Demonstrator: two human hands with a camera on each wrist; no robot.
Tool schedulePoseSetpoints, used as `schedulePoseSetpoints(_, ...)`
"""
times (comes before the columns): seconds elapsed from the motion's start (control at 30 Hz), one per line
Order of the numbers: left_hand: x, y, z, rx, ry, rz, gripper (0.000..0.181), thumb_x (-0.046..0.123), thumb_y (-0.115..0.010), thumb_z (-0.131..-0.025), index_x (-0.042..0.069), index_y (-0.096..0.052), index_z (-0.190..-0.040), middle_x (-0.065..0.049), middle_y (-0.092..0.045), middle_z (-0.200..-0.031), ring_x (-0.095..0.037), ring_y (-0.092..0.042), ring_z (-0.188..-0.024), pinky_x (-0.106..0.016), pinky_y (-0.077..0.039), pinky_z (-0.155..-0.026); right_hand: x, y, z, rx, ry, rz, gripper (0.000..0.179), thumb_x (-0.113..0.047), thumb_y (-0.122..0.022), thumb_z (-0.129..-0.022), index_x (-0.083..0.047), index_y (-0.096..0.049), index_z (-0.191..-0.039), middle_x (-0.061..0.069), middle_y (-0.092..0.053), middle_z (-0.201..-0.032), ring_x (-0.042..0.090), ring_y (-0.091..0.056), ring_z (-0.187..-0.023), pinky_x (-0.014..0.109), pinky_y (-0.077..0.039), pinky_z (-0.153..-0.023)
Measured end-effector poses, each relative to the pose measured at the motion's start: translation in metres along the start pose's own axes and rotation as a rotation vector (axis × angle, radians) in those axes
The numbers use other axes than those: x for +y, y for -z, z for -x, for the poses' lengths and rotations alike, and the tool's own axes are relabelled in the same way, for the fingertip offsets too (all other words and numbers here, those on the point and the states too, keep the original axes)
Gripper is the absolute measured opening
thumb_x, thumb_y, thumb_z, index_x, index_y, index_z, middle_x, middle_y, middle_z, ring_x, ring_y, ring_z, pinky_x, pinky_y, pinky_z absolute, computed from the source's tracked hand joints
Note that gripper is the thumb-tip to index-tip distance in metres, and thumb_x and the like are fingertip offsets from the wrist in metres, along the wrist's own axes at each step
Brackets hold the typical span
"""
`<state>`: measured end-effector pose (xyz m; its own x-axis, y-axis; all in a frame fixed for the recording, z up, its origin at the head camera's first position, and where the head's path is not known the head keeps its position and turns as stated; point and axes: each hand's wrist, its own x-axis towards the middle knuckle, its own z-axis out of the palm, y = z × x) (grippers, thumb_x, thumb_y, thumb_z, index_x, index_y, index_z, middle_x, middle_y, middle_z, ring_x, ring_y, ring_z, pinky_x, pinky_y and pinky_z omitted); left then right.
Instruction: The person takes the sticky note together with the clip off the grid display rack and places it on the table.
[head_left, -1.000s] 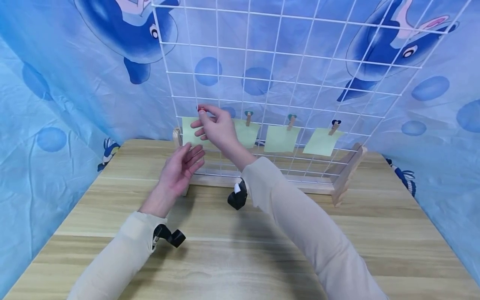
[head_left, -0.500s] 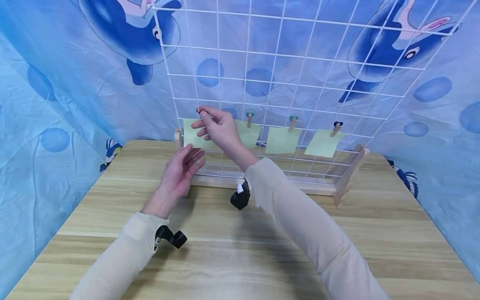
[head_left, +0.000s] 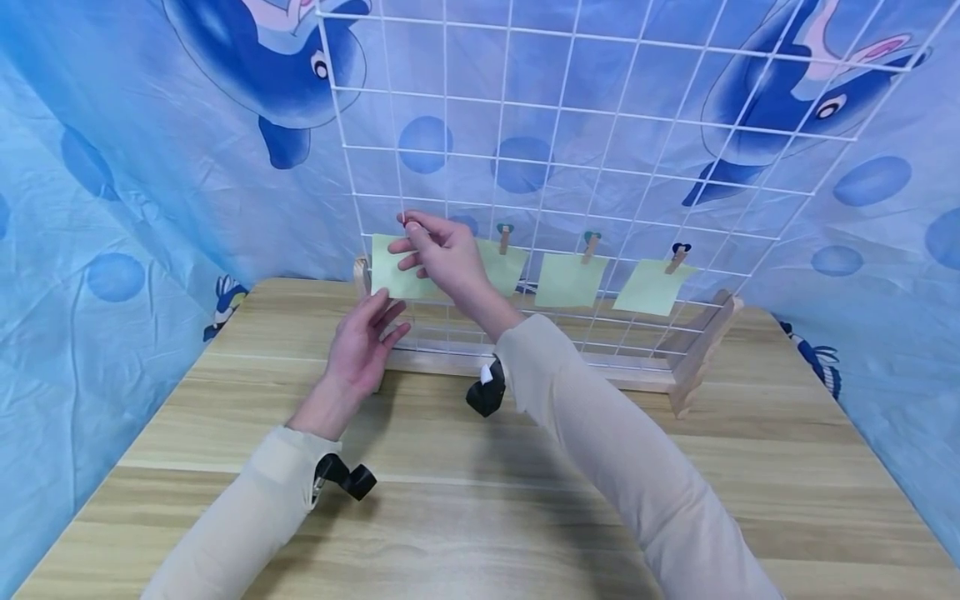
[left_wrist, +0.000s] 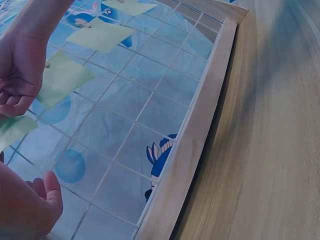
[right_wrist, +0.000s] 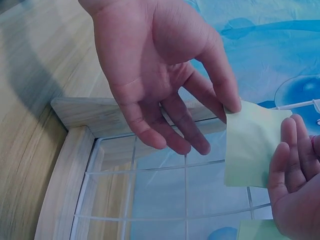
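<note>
My left hand (head_left: 356, 346) pinches the lower left corner of the leftmost green paper note (head_left: 390, 271) between thumb and index finger, its other fingers spread below. At the note's top edge my right hand (head_left: 453, 258) pinches a small clip with a red top (head_left: 408, 222); fingers hide most of it, so I cannot tell whether it bites the paper. The right wrist view shows the note (right_wrist: 255, 145) between the left hand (right_wrist: 155, 60) and the right hand (right_wrist: 297, 192). Three more green notes hang to the right from small wooden clothespins (head_left: 591, 248) with heart tops.
A white wire grid (head_left: 566, 108) stands upright in a wooden base (head_left: 633, 379) on the wood-grain table (head_left: 480, 517). Behind it hangs a blue curtain (head_left: 112, 208) with cartoon dolphins. Each wrist carries a black camera mount (head_left: 486, 396).
Both hands stay at the leftmost note, nearly still. The fingers of my left hand have shifted slightly below it. The head view has moved a little, so the scene sits slightly further right.
</note>
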<state>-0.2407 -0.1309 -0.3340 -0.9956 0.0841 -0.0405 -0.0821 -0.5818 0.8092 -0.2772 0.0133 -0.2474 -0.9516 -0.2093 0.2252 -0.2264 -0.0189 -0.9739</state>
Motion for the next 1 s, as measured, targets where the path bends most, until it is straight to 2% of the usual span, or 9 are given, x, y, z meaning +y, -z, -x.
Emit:
schedulePoseSetpoints(0.17,0.0005,0.0009,0.0013,0.001,-0.012,-0.003,0.014,0.025,-0.05,-0.101,0.021,-0.063,-0.101,0.009,-0.064,-0.094,-0.016,-0.049,-0.112,-0.031,-0.044,-0.094,-0.0002,-0.0018,-0.0001,0.028,0.015,0.003,0.032,-0.018,-0.052,-0.1,-0.009,-0.061,-0.13,0.013,-0.073,-0.094,0.011,-0.067,-0.069,0.022,-0.05,-0.059)
schedulePoseSetpoints(0.37,0.0002,0.0003,0.0019,0.009,-0.021,0.004,0.015,0.024,-0.051,-0.101,0.021,-0.064,-0.094,0.009,-0.064,-0.089,-0.015,-0.052,-0.107,-0.032,-0.044,-0.093,0.0003,-0.0043,-0.0008,0.082,0.065,-0.018,0.029,-0.013,-0.056,-0.098,-0.003,-0.064,-0.124,0.016,-0.073,-0.089,0.009,-0.067,-0.066,0.024,-0.054,-0.061)
schedulePoseSetpoints(0.57,-0.0005,-0.0002,0.0015,-0.003,-0.021,-0.009,0.013,0.024,-0.052,-0.1,0.021,-0.064,-0.095,0.008,-0.063,-0.091,-0.017,-0.051,-0.11,-0.033,-0.044,-0.094,0.0022,-0.0046,-0.0016,0.131,0.076,-0.035,0.026,-0.012,-0.056,-0.098,-0.003,-0.067,-0.119,0.015,-0.073,-0.087,0.01,-0.067,-0.066,0.025,-0.056,-0.064)
schedulePoseSetpoints(0.83,-0.0004,-0.0014,0.0052,-0.026,-0.006,-0.036,0.014,0.028,-0.053,-0.1,0.02,-0.06,-0.108,0.008,-0.061,-0.105,-0.019,-0.047,-0.118,-0.035,-0.042,-0.098,0.001,-0.0039,-0.0014,0.144,0.126,-0.062,0.025,-0.011,-0.055,-0.098,-0.001,-0.067,-0.118,0.018,-0.072,-0.089,0.011,-0.067,-0.066,0.025,-0.057,-0.063)
schedulePoseSetpoints(1.0,0.0002,-0.0011,0.006,-0.031,-0.012,-0.025,0.012,0.027,-0.051,-0.1,0.021,-0.062,-0.103,0.009,-0.063,-0.099,-0.018,-0.049,-0.114,-0.035,-0.042,-0.099,-0.0042,-0.0042,-0.0009,0.145,0.146,-0.09,0.024,-0.009,-0.056,-0.097,0.0,-0.067,-0.117,0.019,-0.072,-0.088,0.011,-0.067,-0.065,0.025,-0.057,-0.062)
